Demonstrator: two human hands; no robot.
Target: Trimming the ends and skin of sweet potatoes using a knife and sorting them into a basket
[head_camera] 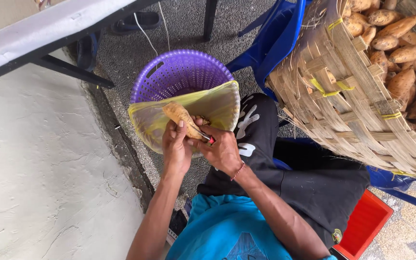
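Observation:
My left hand (176, 144) grips a long pale-orange sweet potato (181, 117) and holds it over a purple perforated basket (179, 72) lined with a yellow plastic bag (217, 103). My right hand (222, 150) is closed around a small peeler or knife with a red part (211, 139), its blade against the sweet potato's near end. Both hands sit close together just above the bag's rim. The blade itself is mostly hidden by my fingers.
A large woven bamboo basket (352, 96) full of unpeeled sweet potatoes (400, 53) stands at the right on a blue plastic chair (275, 38). A red crate (364, 224) sits at lower right. A table edge (49, 29) crosses the upper left above a pale concrete floor.

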